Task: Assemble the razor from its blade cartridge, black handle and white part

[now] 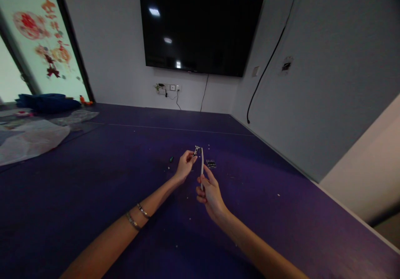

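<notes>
My left hand point(186, 164) pinches a small silver metal piece point(196, 149) with a dark part near its lower end; its exact kind is too small to make out. Closed round a slim, slightly curved white rod point(202, 162) is my right hand point(210, 190). The rod stands nearly upright, and its tip is close beside the metal piece; whether they touch I cannot tell. To the right of the rod lies a small dark rectangular item with lighter pieces on it point(211, 163). A tiny dark greenish item point(171, 159) rests left of my left hand.
The purple work surface point(125, 179) carries scattered tiny white bits. Clear plastic sheeting point(37, 139) and a dark blue cloth-like bundle point(46, 103) lie at the far left. A television point(200, 28) hangs on the back wall, and a black cable point(265, 66) droops down the right wall.
</notes>
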`<state>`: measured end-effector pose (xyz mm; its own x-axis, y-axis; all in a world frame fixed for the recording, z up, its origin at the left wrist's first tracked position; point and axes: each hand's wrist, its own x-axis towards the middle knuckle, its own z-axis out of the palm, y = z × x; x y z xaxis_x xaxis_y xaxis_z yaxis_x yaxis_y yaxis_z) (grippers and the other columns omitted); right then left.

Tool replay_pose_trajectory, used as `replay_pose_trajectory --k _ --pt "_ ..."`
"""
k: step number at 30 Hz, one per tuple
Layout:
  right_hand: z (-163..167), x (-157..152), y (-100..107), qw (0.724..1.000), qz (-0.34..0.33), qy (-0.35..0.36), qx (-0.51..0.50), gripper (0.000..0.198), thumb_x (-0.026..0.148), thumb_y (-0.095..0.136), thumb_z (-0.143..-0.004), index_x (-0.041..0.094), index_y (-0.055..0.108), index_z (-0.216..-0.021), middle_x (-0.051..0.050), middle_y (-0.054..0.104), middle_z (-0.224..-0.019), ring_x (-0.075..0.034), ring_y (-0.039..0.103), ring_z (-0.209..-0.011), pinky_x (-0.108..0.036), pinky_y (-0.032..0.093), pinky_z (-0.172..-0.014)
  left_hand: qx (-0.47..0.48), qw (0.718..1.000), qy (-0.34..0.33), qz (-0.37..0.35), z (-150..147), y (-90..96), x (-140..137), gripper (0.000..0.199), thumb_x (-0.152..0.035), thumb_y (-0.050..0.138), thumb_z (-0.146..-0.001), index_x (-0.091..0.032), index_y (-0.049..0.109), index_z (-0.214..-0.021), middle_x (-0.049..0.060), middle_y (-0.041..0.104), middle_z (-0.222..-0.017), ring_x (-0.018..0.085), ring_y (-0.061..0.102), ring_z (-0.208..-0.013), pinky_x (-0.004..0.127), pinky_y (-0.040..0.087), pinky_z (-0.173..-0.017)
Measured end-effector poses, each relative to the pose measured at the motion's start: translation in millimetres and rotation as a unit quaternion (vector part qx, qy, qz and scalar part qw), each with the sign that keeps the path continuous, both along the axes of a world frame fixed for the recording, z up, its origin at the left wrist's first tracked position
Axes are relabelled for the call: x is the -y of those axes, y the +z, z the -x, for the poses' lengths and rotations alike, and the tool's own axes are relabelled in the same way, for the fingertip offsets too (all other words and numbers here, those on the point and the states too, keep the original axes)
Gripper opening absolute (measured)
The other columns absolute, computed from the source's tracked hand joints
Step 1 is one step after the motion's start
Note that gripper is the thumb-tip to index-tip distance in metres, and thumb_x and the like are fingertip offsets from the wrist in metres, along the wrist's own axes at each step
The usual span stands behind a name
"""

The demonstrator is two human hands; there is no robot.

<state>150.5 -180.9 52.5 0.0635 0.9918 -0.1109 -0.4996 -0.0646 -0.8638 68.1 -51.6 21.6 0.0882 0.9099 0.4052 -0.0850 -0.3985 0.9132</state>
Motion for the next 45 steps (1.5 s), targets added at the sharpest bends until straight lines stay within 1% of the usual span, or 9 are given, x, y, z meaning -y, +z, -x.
replay_pose_trajectory --k 18,23,25,30,33,35,39,42,45 --pt "-12.2 -0.9 3.3 1.000 -0.010 -0.026 -0.012 0.051 0.027 0.056 -0.072 0.029 0.045 -0.122 0.007 0.040 -0.066 -0.001 0.023 -0.038 -0.016 0.011 -0.036 -0.011 1.000 -0.018 0.020 1.1 -1.4 -0.9 0.022 -0.029 0.059 -0.071 -0.014 0.062 -0.087 0.000 0.056 -0.066 0.010 0.047 -0.057 0.020 0.036 -0.052" --pt "-4.4 10.4 1.1 1.000 0.002 0.006 0.007 0.054 0.029 0.056 -0.072 0.030 0.043 -0.124 0.006 0.041 -0.067 -0.001 0.025 -0.039 -0.016 0.012 -0.036 0.004 0.999 -0.011 0.031 1.7 -0.4 -2.1 0.024 -0.029 0.058 -0.071 -0.013 0.062 -0.089 0.001 0.056 -0.067 0.009 0.047 -0.057 0.019 0.034 -0.050" --pt "-4.0 11.5 2.4 1.000 -0.018 0.004 0.023 0.054 0.029 0.056 -0.072 0.029 0.044 -0.124 0.006 0.041 -0.066 -0.002 0.026 -0.040 -0.016 0.014 -0.036 0.005 0.999 -0.010 0.039 2.5 1.2 -2.5 0.026 -0.031 0.056 -0.072 -0.013 0.063 -0.090 0.001 0.056 -0.068 0.009 0.047 -0.057 0.019 0.034 -0.049" --pt "-29.4 -22.5 19.4 0.986 -0.129 -0.072 0.071 0.050 0.023 0.056 -0.067 0.024 0.049 -0.117 0.005 0.046 -0.066 -0.005 0.035 -0.045 -0.018 0.025 -0.039 0.030 0.996 -0.031 0.081 2.8 6.2 -0.5 0.028 -0.036 0.051 -0.074 -0.012 0.063 -0.083 0.000 0.052 -0.061 0.007 0.043 -0.049 0.019 0.031 -0.045" --pt "-55.8 -54.4 28.7 0.980 -0.147 -0.092 0.101 0.036 0.027 0.055 -0.067 0.019 0.057 -0.102 0.005 0.046 -0.059 -0.005 0.031 -0.041 -0.019 0.020 -0.038 0.069 0.989 -0.067 0.116 1.8 9.8 2.9 0.032 -0.042 0.053 -0.072 -0.012 0.061 -0.082 -0.003 0.046 -0.056 0.005 0.038 -0.043 0.019 0.028 -0.041" --pt "-72.5 -72.3 29.8 0.969 -0.151 -0.115 0.156 0.026 0.036 0.055 -0.069 0.016 0.061 -0.085 0.005 0.044 -0.054 -0.005 0.029 -0.040 -0.020 0.018 -0.038 0.086 0.984 -0.088 0.132 1.0 12.3 5.5 0.035 -0.045 0.054 -0.071 -0.012 0.061 -0.083 -0.004 0.044 -0.056 0.005 0.037 -0.042 0.018 0.027 -0.039" --pt "-96.8 -94.7 19.0 0.915 -0.156 -0.177 0.327 0.046 0.055 0.050 -0.071 0.015 0.051 -0.049 0.003 0.038 -0.042 -0.007 0.031 -0.040 -0.023 0.021 -0.041 0.105 0.980 -0.107 0.129 -0.5 16.0 9.5 0.035 -0.045 0.060 -0.069 -0.012 0.059 -0.080 -0.004 0.041 -0.056 0.004 0.035 -0.042 0.017 0.022 -0.036" --pt "-104.3 -102.0 7.0 0.857 -0.160 -0.218 0.439 0.052 0.058 0.046 -0.073 0.017 0.044 -0.041 0.003 0.033 -0.038 -0.008 0.030 -0.040 -0.023 0.021 -0.044 0.122 0.976 -0.123 0.133 -1.5 16.4 10.6 0.033 -0.044 0.061 -0.069 -0.013 0.057 -0.078 -0.005 0.039 -0.055 0.003 0.031 -0.040 0.017 0.018 -0.034" --pt "-103.7 -104.3 -2.1 0.824 -0.155 -0.224 0.497 0.052 0.057 0.044 -0.074 0.017 0.043 -0.041 0.002 0.034 -0.039 -0.009 0.032 -0.041 -0.023 0.021 -0.045 0.124 0.975 -0.133 0.131 -2.5 15.1 10.9 0.033 -0.045 0.061 -0.070 -0.013 0.056 -0.076 -0.006 0.038 -0.055 0.002 0.029 -0.039 0.017 0.017 -0.034"
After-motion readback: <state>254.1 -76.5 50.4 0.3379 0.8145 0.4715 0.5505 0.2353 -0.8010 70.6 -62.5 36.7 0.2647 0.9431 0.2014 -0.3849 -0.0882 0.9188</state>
